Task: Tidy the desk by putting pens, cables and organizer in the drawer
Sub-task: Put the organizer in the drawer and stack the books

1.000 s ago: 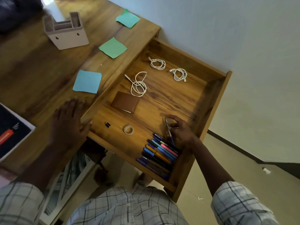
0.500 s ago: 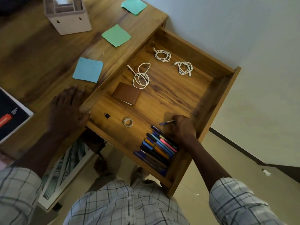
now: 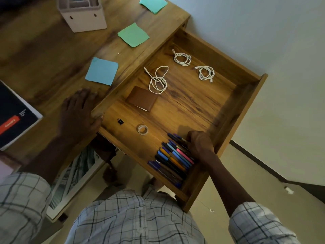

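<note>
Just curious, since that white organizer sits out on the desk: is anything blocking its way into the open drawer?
Nothing solid. Only a flat green note lies on the desk between the organizer and the drawer. The drawer's middle is bare, between the cables and pens.

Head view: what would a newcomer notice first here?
The open drawer fills the middle, with a row of coloured pens in its near right corner and the right hand on them. Coiled white cables lie at its far end, while the white organizer stands on the desk, top left.
</note>
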